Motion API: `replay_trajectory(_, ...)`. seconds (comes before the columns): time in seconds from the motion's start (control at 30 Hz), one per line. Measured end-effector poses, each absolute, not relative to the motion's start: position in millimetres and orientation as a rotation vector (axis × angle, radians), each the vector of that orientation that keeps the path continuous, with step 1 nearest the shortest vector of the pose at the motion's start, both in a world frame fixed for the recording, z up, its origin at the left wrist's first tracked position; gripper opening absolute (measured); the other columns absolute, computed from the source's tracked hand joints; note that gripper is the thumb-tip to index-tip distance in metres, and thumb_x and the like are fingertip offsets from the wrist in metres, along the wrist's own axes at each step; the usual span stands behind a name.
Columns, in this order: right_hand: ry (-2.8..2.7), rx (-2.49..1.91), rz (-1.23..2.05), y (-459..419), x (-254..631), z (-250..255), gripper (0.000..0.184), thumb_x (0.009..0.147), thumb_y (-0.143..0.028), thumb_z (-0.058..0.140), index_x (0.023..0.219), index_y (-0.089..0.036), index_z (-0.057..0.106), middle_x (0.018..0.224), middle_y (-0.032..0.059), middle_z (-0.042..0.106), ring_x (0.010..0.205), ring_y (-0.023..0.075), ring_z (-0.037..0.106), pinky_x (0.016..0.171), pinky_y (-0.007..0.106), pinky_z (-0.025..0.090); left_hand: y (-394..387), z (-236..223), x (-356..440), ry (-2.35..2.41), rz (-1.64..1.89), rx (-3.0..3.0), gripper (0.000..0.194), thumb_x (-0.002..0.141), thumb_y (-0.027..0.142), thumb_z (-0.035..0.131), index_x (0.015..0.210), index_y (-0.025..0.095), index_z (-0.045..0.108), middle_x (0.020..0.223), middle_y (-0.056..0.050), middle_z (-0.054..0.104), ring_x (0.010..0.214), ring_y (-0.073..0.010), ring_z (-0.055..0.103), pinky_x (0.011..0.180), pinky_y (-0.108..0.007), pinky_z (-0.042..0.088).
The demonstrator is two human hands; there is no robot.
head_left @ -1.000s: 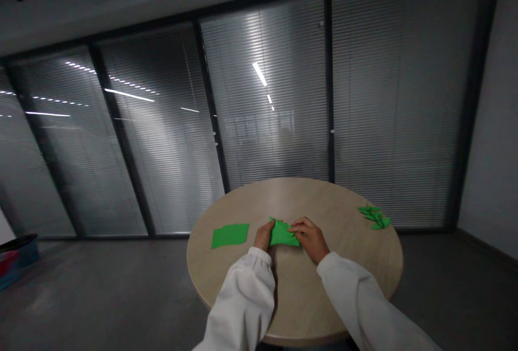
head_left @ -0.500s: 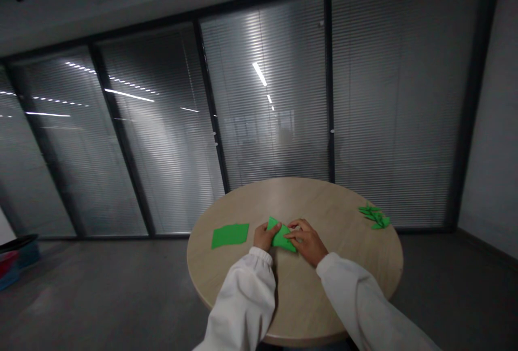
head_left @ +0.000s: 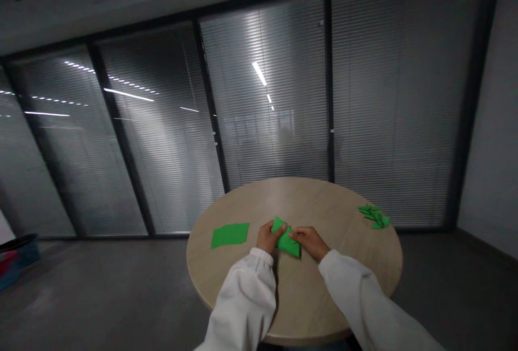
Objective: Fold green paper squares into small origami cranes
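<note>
- A glass partition [head_left: 392, 97] with closed blinds and dark frames stretches across the far side, with strips of light showing in the panes
- The dark grey floor [head_left: 121, 297] spreads out to the left and right of the table
- A round, pale wooden table [head_left: 307, 302] stands at the near middle
- Two loose white sleeves, the right one [head_left: 364, 291] and the left one [head_left: 243, 300], reach in over the table's near edge
- A dark-rimmed container [head_left: 26, 254], blue and red on its side, sits on the floor at the far left of the scene
- The right hand [head_left: 311, 240] pinches the right side of the green paper in its thumb and fingers
- The left hand [head_left: 266, 238] grips that paper from the left, thumb pressed on its upper face, other fingers mostly hidden
- A flat green sheet [head_left: 230, 235] lies on the table, left of the left hand
- The green paper [head_left: 288, 245], folded and tilted, is between both hands over the table's middle; whether it touches the wood I cannot tell
- Small folded green pieces [head_left: 376, 217] lie heaped by the table's far right edge
</note>
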State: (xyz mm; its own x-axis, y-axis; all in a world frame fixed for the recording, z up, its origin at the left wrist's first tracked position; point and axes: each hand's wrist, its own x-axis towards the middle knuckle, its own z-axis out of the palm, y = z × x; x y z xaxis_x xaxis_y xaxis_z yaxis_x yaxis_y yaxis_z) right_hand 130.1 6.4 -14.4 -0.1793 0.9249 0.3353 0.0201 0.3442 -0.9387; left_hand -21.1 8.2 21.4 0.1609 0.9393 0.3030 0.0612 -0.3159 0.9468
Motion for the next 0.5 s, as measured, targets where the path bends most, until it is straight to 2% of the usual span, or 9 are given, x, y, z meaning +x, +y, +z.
replay_trajectory(0.27,-1.494,-0.906,1.076,9.9,130.8,-18.3,0.033,0.061,-0.046,0.065,0.055,-0.014,0.059,0.051,-0.0045,0.049,0.052,0.01,0.042,0.054,0.024,0.032,4.0,24.7,-18.8,0.929,1.296,1.468,0.046,0.046,0.048,0.075,0.073,0.011,0.067,0.072,-0.008,0.071,0.066,-0.0199,0.062,0.065,-0.03,0.048)
replay_trajectory(0.5,-1.503,-0.935,1.078,7.9,133.3,-16.1,0.031,0.06,-0.043,0.066,0.055,-0.013,0.06,0.05,-0.004,0.05,0.051,0.0097,0.042,0.052,0.024,0.031,6.8,21.7,-18.9,0.877,1.258,1.398,0.052,0.044,0.045,0.078,0.08,0.009,0.066,0.075,-0.01,0.071,0.067,-0.02,0.063,0.066,-0.03,0.049)
